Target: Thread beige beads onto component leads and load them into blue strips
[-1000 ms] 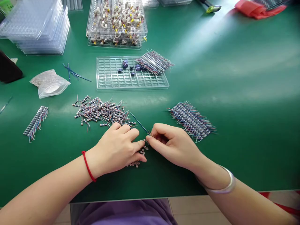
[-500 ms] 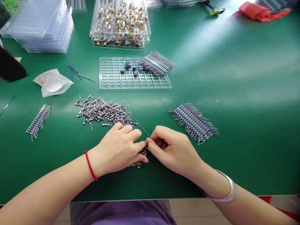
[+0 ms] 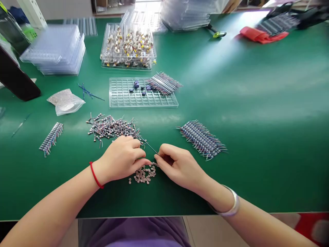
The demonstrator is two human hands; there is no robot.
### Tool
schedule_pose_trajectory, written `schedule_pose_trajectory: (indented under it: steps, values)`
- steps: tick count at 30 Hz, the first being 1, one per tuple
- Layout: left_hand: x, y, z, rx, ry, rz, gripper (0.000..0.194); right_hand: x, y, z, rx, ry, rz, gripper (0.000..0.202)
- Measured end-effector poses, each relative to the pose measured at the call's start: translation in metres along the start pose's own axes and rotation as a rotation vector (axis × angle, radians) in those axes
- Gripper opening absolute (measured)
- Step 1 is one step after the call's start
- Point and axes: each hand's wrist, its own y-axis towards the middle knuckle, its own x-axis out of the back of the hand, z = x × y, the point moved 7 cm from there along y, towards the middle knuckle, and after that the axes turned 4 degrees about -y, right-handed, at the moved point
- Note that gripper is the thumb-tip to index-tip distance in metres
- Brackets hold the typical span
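Pinching a thin wire (image 3: 150, 146) in right hand (image 3: 180, 166) grip, left hand (image 3: 120, 159) fingers curled together above small beads (image 3: 145, 173).

You work on a matt green table (image 3: 257, 137); the trays (image 3: 55, 51) are clear glossy plastic, your bangle (image 3: 232, 207) polished metal, the bag (image 3: 65, 102) shiny film

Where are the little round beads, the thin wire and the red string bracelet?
little round beads (image 3: 144, 173): head view, middle of the small pile.
thin wire (image 3: 150, 148): head view, bare stretch between the two hands.
red string bracelet (image 3: 95, 176): head view, top of the loop on the left wrist.
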Motion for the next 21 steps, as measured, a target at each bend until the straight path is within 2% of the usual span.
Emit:
schedule_pose_trajectory:
  steps: [3, 8, 14, 17, 19, 21]
  values:
    - [0.004, -0.001, 0.003, 0.108, -0.155, -0.034, 0.024, 0.003, 0.001, -0.004, -0.060, 0.150, 0.016, 0.027]
    - [0.010, -0.001, 0.002, 0.205, -0.462, -0.071, 0.012, 0.005, 0.009, 0.001, -0.042, 0.477, 0.054, 0.022]
    - [0.009, 0.000, -0.001, 0.226, -0.479, -0.036, 0.011, -0.006, 0.008, -0.014, -0.255, 0.804, 0.090, 0.029]
    - [0.008, 0.000, -0.001, 0.190, -0.465, -0.039, 0.010, -0.014, 0.006, -0.015, -0.298, 0.934, 0.201, 0.030]
    - [0.010, -0.001, 0.002, 0.165, -0.440, -0.062, 0.011, -0.016, 0.006, -0.016, -0.317, 1.003, 0.241, 0.032]
    - [0.015, -0.002, 0.012, 0.197, -0.371, -0.132, 0.011, -0.011, 0.007, -0.020, -0.328, 0.989, 0.207, 0.031]
